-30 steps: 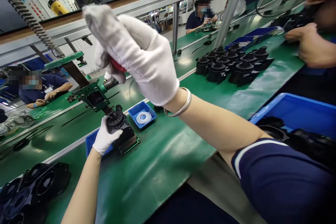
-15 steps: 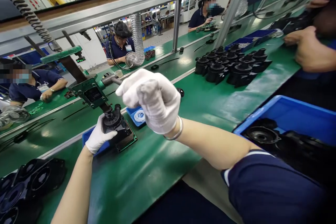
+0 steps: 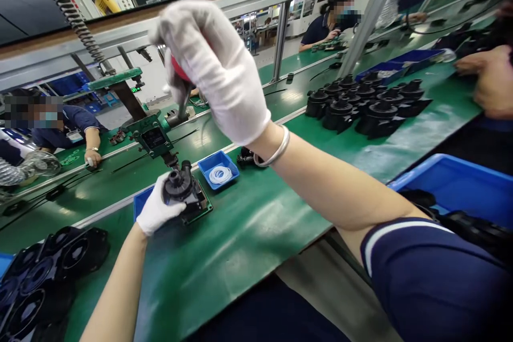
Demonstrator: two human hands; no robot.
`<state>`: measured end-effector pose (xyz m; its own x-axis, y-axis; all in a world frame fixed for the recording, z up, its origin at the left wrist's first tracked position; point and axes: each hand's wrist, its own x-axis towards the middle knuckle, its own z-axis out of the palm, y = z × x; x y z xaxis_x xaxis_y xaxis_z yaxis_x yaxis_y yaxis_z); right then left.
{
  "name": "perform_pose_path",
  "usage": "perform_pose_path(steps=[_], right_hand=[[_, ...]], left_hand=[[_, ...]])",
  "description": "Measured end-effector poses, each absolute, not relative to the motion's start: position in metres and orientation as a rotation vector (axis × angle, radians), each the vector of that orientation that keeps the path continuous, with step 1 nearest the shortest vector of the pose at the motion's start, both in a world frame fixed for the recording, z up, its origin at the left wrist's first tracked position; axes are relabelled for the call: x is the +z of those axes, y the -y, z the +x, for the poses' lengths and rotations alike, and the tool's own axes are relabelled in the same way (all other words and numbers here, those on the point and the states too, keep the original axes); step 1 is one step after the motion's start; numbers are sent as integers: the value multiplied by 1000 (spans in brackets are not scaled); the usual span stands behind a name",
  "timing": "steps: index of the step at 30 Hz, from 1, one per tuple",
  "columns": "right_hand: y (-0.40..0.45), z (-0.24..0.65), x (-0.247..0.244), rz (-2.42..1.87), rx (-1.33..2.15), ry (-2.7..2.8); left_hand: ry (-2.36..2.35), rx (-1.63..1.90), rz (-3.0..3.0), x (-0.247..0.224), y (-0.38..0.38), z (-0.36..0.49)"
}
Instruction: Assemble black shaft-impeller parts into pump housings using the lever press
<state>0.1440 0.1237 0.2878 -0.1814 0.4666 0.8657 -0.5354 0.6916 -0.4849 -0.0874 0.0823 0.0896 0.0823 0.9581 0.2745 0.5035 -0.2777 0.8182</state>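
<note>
My left hand [image 3: 158, 209], in a white glove, wraps its fingers and thumb round a round black pump housing [image 3: 178, 186] with a short spout. The housing sits on the base of a green hand press [image 3: 151, 138], below its ram [image 3: 170, 159]. My right hand [image 3: 218, 67], also gloved, is raised in front of the press, closed round the red grip [image 3: 180, 70] of the press lever [image 3: 184, 100]. A small gap shows between the ram and the top of the housing.
A small blue tray [image 3: 218, 171] of white rings stands right of the press. Black housings are grouped at the back right [image 3: 377, 109] and front left [image 3: 66, 262]. A blue bin [image 3: 460, 176] holds black parts at the right. Co-workers sit across the bench; another person's hands [image 3: 495, 80] are at far right.
My right hand has swung upward with the lever, and the ram has lifted off the housing. My left hand stays on the housing. The view has shifted slightly.
</note>
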Motion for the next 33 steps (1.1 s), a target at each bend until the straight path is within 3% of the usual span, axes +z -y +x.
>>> perform_pose_path(steps=[4,8,13,17,19,24,33], right_hand=[[-152,131,320,56,1108,1444],[-194,110,309,-27,1140,1571],[-234,103,249,-160,1198,1555],[-227,116,182,-493,911,1434],[-215,115,151,-704,1082,1563],[-196,85,116,-375,1649,1669],[-201,68,122,-278,1641,1609]], left_hand=[[-1427,953,1957,60,-36,-73],[-1291,901,1769,15,-13,-54],[-1176,1007,1580,-13,-15,-47],[-1102,1109,1432,-25,-13,-45],[-1063,1135,1380,-33,-13,-43],[-1019,1163,1361,-44,-15,-41],[-980,1160,1342,-39,-18,-38]])
